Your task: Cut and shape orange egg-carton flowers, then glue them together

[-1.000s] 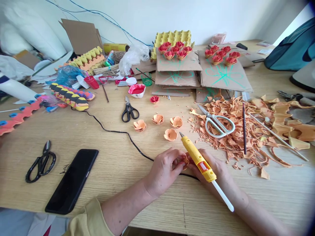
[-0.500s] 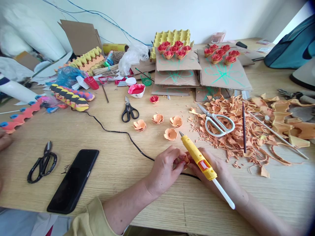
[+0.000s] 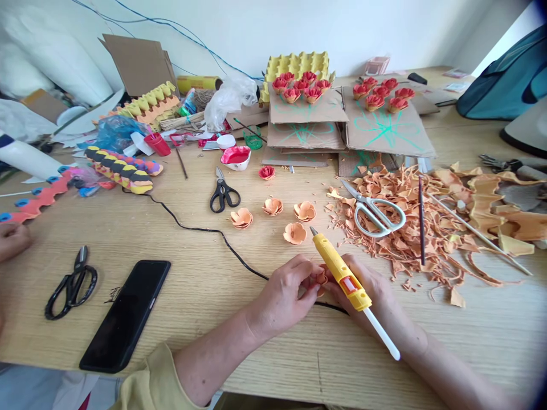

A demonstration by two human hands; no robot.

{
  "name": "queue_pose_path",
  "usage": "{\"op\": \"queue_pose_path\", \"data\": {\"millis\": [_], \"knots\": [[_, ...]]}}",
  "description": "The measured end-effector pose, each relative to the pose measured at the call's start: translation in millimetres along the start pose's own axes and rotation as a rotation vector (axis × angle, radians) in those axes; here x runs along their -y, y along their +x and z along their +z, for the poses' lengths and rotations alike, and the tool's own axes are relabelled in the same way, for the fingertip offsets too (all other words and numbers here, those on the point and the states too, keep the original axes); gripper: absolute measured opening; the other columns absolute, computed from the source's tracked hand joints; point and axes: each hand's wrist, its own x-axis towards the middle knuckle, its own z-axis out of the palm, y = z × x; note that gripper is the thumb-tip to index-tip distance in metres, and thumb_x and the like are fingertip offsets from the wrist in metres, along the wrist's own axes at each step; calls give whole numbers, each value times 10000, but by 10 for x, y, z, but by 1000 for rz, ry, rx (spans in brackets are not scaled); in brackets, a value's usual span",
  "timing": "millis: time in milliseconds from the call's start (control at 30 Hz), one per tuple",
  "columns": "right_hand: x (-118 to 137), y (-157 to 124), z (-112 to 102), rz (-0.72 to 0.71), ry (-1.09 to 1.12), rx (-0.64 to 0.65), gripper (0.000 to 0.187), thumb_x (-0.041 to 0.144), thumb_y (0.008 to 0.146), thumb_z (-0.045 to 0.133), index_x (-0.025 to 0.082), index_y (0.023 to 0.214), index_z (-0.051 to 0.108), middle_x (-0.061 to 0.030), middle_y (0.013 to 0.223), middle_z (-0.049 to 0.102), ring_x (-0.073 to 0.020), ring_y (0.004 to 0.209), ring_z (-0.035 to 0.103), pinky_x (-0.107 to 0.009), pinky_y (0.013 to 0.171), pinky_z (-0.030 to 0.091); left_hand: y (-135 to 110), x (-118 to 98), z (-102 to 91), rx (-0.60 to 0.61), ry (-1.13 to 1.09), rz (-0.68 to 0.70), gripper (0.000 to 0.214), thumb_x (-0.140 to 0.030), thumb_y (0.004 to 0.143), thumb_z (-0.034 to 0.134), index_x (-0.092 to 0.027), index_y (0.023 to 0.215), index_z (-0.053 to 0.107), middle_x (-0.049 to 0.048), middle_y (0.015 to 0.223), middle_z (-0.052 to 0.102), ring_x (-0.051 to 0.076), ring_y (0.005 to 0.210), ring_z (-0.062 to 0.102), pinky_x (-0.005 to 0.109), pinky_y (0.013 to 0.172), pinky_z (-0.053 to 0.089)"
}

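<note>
My left hand (image 3: 285,292) and my right hand (image 3: 371,296) meet at the front middle of the wooden table (image 3: 192,273). Both pinch a small orange paper flower (image 3: 321,279) between their fingertips. A yellow glue gun (image 3: 341,271) lies across my right hand, its nozzle pointing up and left and a white glue stick jutting from its back. Its black cord (image 3: 200,229) runs off to the left. Several finished orange paper flowers (image 3: 294,233) lie just beyond my hands.
A heap of orange paper scraps (image 3: 427,228) with white-handled scissors (image 3: 376,212) lies to the right. Black scissors (image 3: 223,193), a black phone (image 3: 126,314) and more black scissors (image 3: 72,282) sit to the left. Red flowers on cardboard (image 3: 305,111) stand at the back. Another person's hand (image 3: 12,239) rests at the left edge.
My hands barely shift on the flower. The other person's hand has come into view at the left edge.
</note>
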Motion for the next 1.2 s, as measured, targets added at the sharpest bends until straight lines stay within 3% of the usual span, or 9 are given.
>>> {"op": "queue_pose_path", "data": {"millis": [267,900,1200], "knots": [[-20,3,7,-3,47,-2,118,229,894,638,241,873,523,5,842,628,-143,710,630,-236,635,477,22,4,17,4,67,-40,275,-52,756,738,-188,792,501,-31,780,541,124,704,537,238,643,440],[47,-8,-6,-67,8,-58,124,240,910,624,228,832,528,26,754,604,-114,601,577,-211,564,443,2,-6,68,-33,119,-2,232,-9,767,657,-191,815,522,-35,770,521,115,667,512,233,611,424],[8,-13,-26,-40,23,25,83,173,903,564,224,843,537,-15,837,644,-133,673,615,-229,609,473,-12,7,51,0,115,4,193,-45,805,656,-188,906,574,-4,860,591,130,717,545,246,645,455]]}}
